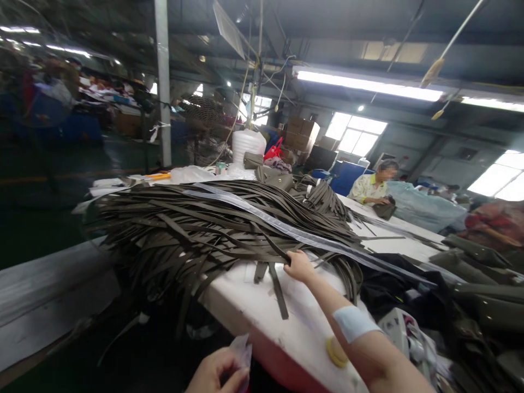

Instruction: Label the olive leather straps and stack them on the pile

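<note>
A wide pile of dark olive straps [229,213] lies across the white table [241,295], many ends hanging over its left edge. My right hand [300,266] reaches to the pile's near side, fingers closed round a strap [270,243]. Just below that hand, a loose strap end [279,292] lies on the tabletop. At the bottom of the view my left hand [219,374] pinches a small piece of clear plastic [241,349]; most of that hand is cut off by the frame. A long translucent strip [278,222] runs over the top of the pile.
To the right are a white machine [403,327], dark cloth [393,278] and olive pouches [483,295]. A yellow ring [336,352] sits at the table's near edge. Another person [370,188] works at the far side. A metal post [162,82] rises behind the pile.
</note>
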Tool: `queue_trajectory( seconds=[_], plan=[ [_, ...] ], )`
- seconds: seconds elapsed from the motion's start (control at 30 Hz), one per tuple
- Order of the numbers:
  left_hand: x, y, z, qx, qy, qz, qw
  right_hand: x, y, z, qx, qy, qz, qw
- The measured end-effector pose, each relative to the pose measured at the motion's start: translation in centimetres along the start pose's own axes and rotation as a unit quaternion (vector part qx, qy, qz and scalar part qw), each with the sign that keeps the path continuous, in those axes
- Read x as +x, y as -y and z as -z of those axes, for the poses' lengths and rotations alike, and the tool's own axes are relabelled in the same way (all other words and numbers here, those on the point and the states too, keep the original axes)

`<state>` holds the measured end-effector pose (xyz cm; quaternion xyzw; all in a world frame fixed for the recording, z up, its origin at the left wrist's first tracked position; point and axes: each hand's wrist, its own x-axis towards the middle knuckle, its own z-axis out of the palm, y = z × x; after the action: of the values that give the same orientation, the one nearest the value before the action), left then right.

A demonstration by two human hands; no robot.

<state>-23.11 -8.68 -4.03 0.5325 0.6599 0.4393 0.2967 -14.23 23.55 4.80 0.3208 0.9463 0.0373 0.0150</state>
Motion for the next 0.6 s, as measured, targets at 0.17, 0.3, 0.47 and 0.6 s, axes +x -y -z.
queue_trajectory(
  seconds=[0.17, 0.3, 0.47, 0.6],
  plan=[
    [2.2, -4.4, 2.0, 0.151, -0.062, -0.111, 0.980, -2.5, 2.0, 1.4, 0.010, 0.045, 0.126, 0.991],
    [6.5, -7.2, 2.3, 0.238, -0.051, -0.204, 0.948, -5.1, 4.9, 2.3, 0.006, 0.059, 0.234, 0.970],
    [10.7, -7.2, 1.5, 0.321, 0.088, -0.200, 0.922, -7.4, 4.8, 4.1, -0.013, 0.043, 0.253, 0.966],
    [10.6, -6.2, 3.2, 0.342, 0.084, -0.121, 0.928, -7.8, -1.5, 6.7, -0.045, 0.040, 0.122, 0.991]
  ],
)
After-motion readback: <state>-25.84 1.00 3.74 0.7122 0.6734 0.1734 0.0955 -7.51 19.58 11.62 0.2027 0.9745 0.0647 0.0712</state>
